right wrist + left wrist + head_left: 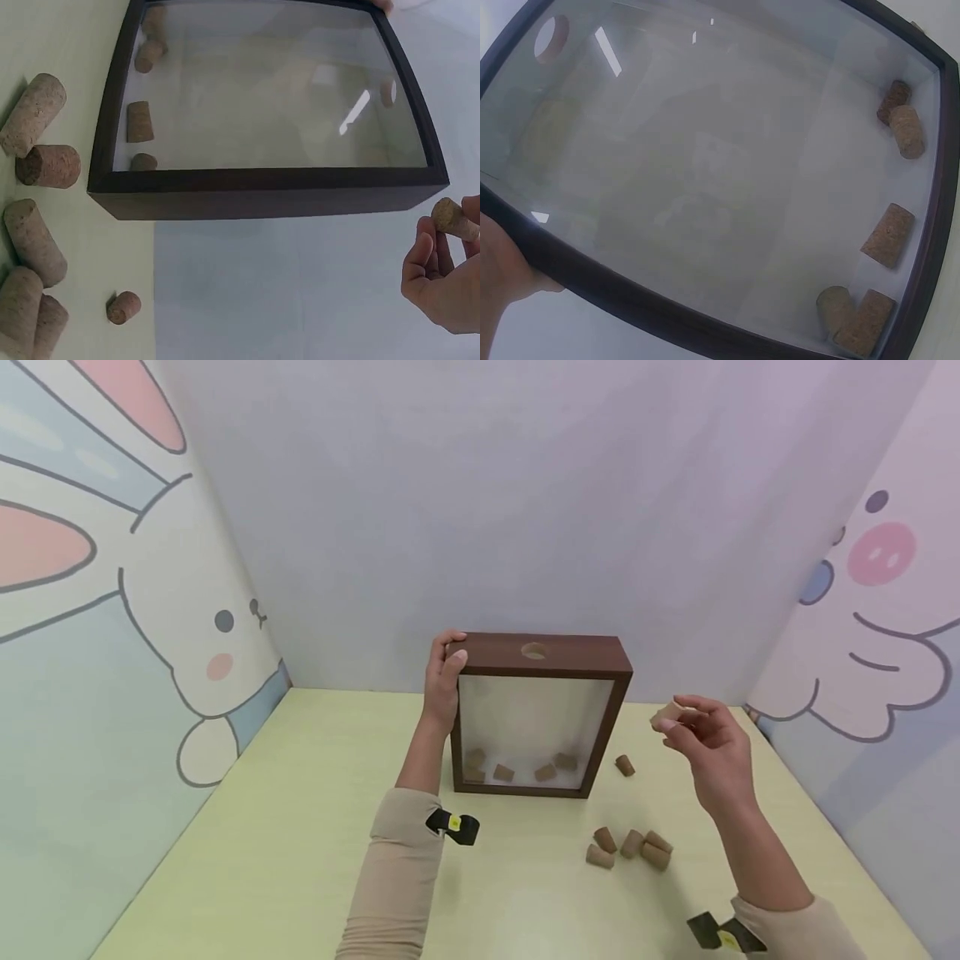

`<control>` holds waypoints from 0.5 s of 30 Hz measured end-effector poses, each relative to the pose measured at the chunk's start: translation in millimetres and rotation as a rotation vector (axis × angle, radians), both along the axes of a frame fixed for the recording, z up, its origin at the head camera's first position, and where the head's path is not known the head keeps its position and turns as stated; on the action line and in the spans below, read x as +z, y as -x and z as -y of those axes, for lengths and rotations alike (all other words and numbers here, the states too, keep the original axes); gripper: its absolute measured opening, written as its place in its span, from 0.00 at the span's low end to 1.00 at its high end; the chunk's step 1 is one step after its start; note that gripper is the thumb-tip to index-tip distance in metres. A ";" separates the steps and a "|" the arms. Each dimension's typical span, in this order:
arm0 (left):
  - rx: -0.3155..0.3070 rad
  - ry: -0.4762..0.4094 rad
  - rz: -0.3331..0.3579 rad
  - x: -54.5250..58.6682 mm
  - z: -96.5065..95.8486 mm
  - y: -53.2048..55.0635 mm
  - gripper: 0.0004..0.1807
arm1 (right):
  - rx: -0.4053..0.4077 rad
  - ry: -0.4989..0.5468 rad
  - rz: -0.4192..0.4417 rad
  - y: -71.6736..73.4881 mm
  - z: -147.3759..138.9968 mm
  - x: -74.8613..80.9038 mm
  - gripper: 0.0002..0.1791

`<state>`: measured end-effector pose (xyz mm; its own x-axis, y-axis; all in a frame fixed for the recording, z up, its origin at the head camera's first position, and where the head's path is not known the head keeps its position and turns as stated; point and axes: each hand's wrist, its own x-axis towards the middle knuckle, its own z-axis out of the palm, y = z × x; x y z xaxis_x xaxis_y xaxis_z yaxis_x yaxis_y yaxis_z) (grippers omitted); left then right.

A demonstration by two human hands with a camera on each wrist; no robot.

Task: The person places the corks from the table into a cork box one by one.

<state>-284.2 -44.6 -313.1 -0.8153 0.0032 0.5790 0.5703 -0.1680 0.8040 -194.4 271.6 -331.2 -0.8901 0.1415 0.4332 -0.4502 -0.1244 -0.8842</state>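
Observation:
A dark brown wooden frame box [540,653] with a clear front stands upright on the table, a round hole in its top. Several corks [889,235] lie along the bottom inside it. My left hand [442,681] grips the box's upper left corner, thumb in front and fingers over the top. To the right of the box, raised above the table, my right hand [708,743] pinches a cork [666,716] between thumb and fingers. The same cork shows at the right edge of the right wrist view.
Several loose corks [632,843] lie on the pale yellow table [337,860] in front and right of the box. A single cork [625,766] rests closer to its right side. A plain wall [450,510] rises behind, with cartoon-printed side walls left and right.

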 end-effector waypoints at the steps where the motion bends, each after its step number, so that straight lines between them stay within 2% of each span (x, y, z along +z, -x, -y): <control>1: -0.001 -0.005 0.000 -0.2 -0.4 0.5 0.25 | 0.018 -0.018 -0.008 0.0 1.3 3.0 0.18; 7: -0.014 0.000 0.001 -1.3 -2.4 3.4 0.26 | 0.102 -0.178 -0.066 -0.9 7.6 28.3 0.20; 15: -0.007 0.011 -0.008 0.2 0.0 3.3 0.25 | 0.178 -0.311 -0.097 11.9 18.4 64.3 0.19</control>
<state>-287.5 -44.6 -312.9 -0.8109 0.0154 0.5850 0.5752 -0.1633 0.8015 -206.3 253.2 -267.0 -0.8418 -0.1631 0.5145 -0.5289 0.0599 -0.8465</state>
